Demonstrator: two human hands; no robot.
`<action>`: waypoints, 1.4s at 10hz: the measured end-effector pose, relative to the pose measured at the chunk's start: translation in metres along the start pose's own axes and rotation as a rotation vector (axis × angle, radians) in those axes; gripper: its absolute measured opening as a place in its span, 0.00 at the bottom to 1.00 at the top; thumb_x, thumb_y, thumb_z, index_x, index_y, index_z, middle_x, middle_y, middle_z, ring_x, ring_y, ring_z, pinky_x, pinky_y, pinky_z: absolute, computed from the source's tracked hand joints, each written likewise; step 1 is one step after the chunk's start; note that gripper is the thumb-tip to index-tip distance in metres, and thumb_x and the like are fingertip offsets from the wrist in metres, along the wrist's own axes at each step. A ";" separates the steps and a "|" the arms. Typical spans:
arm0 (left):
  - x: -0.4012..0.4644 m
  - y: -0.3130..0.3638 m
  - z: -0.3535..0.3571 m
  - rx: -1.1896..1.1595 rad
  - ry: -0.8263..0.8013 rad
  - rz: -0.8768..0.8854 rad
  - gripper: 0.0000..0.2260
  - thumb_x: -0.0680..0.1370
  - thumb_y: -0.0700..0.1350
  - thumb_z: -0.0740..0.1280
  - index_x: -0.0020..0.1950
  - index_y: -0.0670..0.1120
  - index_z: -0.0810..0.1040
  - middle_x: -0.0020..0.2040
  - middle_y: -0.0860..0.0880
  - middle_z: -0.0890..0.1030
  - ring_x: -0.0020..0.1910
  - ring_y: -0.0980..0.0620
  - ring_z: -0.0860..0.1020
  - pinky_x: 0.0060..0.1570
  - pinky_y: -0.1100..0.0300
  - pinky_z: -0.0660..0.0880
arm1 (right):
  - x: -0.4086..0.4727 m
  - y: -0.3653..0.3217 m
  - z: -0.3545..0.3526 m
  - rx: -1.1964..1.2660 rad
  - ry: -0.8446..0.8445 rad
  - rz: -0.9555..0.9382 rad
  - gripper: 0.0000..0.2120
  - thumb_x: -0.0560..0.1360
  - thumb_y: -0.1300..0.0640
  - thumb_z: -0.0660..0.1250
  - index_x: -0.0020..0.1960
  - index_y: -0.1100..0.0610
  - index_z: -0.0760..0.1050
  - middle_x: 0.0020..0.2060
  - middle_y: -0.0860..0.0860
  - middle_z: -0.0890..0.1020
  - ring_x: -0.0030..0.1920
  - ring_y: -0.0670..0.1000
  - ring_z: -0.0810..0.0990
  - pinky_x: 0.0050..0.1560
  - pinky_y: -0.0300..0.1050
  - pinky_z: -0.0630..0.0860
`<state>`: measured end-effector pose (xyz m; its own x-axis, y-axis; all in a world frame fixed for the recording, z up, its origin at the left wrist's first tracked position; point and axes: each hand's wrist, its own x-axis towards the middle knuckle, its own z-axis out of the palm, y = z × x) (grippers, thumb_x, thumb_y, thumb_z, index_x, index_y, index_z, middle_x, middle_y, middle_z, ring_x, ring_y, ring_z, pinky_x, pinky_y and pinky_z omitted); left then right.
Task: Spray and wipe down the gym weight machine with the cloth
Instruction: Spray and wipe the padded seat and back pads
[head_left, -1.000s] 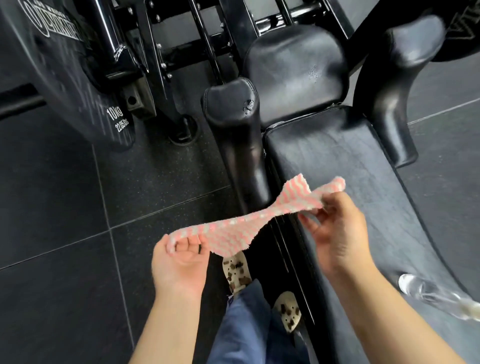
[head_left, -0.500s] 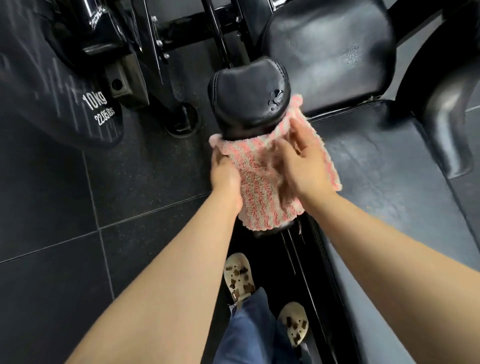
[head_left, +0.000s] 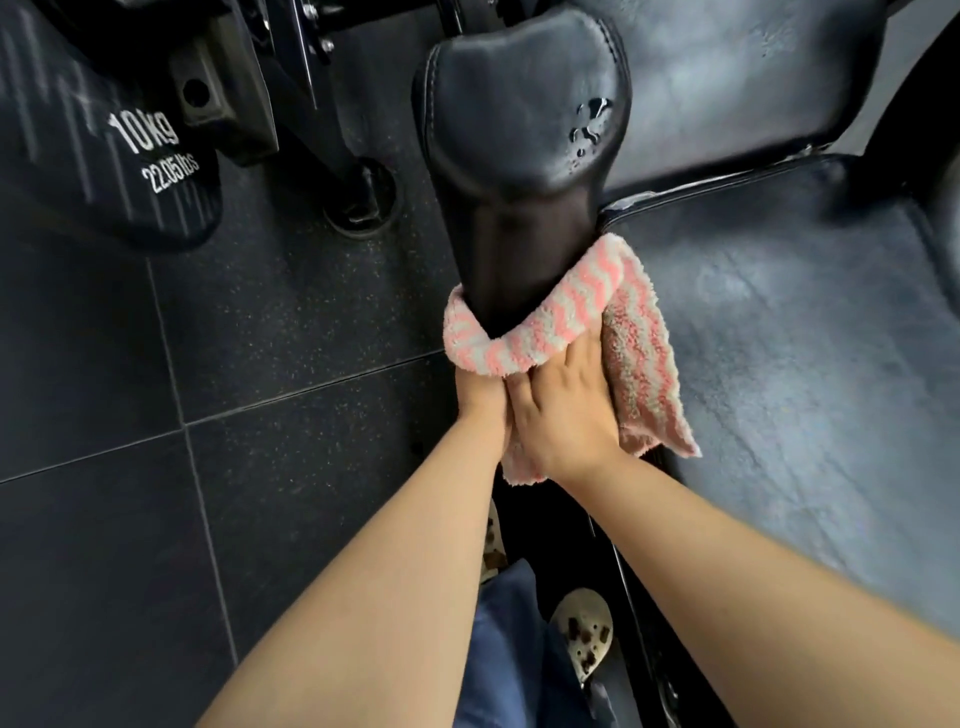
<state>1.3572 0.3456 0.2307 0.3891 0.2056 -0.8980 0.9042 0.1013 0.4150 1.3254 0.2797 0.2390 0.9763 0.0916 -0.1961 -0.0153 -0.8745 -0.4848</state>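
Pink-striped cloth (head_left: 540, 332) (fluffy) around pad (head_left: 519, 156)

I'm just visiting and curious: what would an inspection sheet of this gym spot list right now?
Surface: dark speckled floor tiles; seat pad looks smeared.
Job's things: pink striped cloth wrapped around the black side pad; droplets on its top.
Clutter: nothing seen.
Grippers: left hand and right hand both grip the cloth under the pad.
Cables: nothing seen.
Surroundings: 10 kg weight plate, machine frame foot, patterned shoe.
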 end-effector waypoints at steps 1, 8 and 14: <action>-0.008 -0.019 -0.003 -0.260 -0.001 -0.184 0.15 0.82 0.40 0.56 0.68 0.37 0.68 0.63 0.39 0.75 0.51 0.45 0.77 0.44 0.57 0.75 | -0.024 0.004 0.005 -0.123 -0.068 -0.038 0.25 0.77 0.55 0.52 0.69 0.69 0.66 0.67 0.70 0.67 0.71 0.68 0.58 0.75 0.54 0.40; -0.030 0.029 -0.004 -0.327 -0.118 -0.135 0.19 0.83 0.52 0.52 0.53 0.44 0.80 0.40 0.48 0.82 0.39 0.50 0.80 0.32 0.63 0.75 | -0.017 -0.014 0.004 0.135 0.042 0.307 0.28 0.82 0.50 0.48 0.77 0.61 0.43 0.77 0.56 0.48 0.77 0.54 0.44 0.69 0.35 0.33; -0.080 0.118 -0.015 0.464 0.144 1.218 0.17 0.82 0.48 0.55 0.70 0.52 0.67 0.72 0.55 0.62 0.73 0.52 0.56 0.72 0.59 0.57 | 0.074 -0.053 -0.110 0.808 0.559 0.117 0.18 0.77 0.58 0.55 0.64 0.61 0.73 0.62 0.53 0.76 0.63 0.48 0.73 0.69 0.50 0.66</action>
<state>1.4300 0.3560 0.3536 0.9982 0.0310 0.0507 -0.0248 -0.5585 0.8291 1.4222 0.2808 0.3438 0.9175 -0.3947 0.0498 -0.0582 -0.2568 -0.9647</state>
